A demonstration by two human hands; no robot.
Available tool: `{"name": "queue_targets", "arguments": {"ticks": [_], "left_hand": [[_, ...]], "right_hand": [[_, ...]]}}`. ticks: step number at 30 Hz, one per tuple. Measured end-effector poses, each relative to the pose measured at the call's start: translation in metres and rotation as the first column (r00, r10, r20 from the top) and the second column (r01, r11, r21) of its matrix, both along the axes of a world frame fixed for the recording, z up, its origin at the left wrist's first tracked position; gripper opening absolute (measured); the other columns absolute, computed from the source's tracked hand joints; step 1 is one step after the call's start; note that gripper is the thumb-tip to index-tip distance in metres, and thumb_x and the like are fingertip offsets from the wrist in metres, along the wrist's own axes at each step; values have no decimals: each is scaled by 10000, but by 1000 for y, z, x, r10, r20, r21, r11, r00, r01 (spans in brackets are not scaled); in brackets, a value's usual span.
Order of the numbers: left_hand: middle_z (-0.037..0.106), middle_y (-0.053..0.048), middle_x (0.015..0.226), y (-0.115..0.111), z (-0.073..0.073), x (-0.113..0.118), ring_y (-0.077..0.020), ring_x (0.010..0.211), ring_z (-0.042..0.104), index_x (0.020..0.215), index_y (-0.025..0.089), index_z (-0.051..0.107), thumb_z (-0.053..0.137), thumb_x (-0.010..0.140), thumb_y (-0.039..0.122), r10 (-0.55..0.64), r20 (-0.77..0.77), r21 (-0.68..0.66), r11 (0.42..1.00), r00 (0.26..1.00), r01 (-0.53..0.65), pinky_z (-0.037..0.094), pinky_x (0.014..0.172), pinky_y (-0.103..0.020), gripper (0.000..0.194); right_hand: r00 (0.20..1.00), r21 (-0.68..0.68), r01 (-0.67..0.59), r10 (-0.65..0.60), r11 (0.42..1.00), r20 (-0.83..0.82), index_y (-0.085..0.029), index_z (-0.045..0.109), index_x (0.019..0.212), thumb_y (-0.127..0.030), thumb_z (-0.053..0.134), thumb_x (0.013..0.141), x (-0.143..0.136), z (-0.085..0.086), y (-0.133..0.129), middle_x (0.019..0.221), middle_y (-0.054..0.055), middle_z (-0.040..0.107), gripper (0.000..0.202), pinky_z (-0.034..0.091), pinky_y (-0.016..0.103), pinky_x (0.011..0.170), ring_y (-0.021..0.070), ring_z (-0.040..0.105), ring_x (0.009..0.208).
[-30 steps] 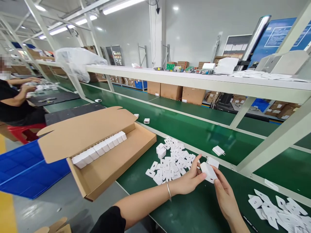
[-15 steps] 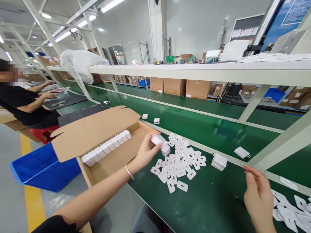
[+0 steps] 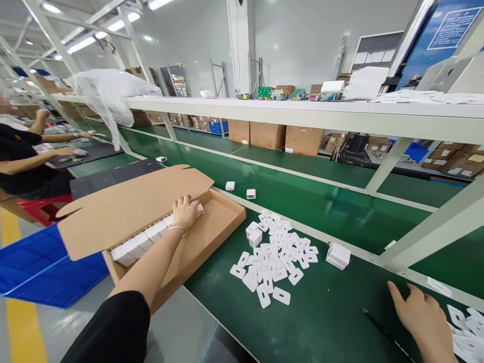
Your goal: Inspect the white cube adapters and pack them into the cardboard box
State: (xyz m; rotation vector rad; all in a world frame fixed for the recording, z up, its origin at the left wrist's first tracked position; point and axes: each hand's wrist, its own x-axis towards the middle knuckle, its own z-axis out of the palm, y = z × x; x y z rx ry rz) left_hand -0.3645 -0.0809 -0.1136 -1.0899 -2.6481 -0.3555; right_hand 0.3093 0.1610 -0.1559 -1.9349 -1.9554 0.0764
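While the left hand (image 3: pixel 185 212) reaches into an open cardboard box (image 3: pixel 219 240), its bent fingers lie over the far end of a row of white blocks (image 3: pixel 141 241). One block shows at its fingertips, but how firmly they grip it I cannot tell. The rest of the row runs back from that hand toward the box's left end, along the side where the lid (image 3: pixel 143 204) lies folded open. The right hand (image 3: pixel 419 310) is well apart from it over the green tabletop (image 3: pixel 302 322), thumb spread from the fingers, with nothing visible in its grasp. Just left of the right hand lies a slim black tool (image 3: pixel 385 333); a little farther left and beyond stands a larger white block (image 3: pixel 338 256). Just beside the right hand, on its right, is a heap of flat white plates (image 3: pixel 469 343). Between the hands spreads another pile of slotted plates (image 3: pixel 276 254), with two white cubes (image 3: pixel 254 235) at its edge nearer the left hand. Below the left hand's forearm sits a blue crate (image 3: pixel 56 272).
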Motion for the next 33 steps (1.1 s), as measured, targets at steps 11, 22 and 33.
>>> {"name": "queue_targets", "arguments": {"ticks": [11,22,33], "left_hand": [[506,-227,1407,-5,-13,-2,-437,1300,407,1365,196,648,422,1002,331,71,-60,-47,996,996,-74,305,1035,-551,448],[542,-216,1380,71,37,55,-365,1327,504,1386,144,552,325,1008,254,24,-1,39,999,1000,-24,387,1083,-503,455],[703,-142,1195,270,20,217,-292,1085,683,1346,144,593,572,1006,551,-210,343,-262,915,915,308,524,986,-515,531]], "right_hand": [[963,109,-190,164,976,215,-74,752,1164,-407,327,905,-16,-8,-7,1146,258,719,598,500,580,1002,443,661,1087],[950,226,-264,211,938,231,-90,779,1120,-205,399,932,-29,4,-24,1026,187,736,440,526,481,859,350,643,883],[964,202,-253,264,946,-25,-174,701,1161,-152,423,981,-60,11,-53,1110,113,698,331,512,341,621,226,692,750]]}}
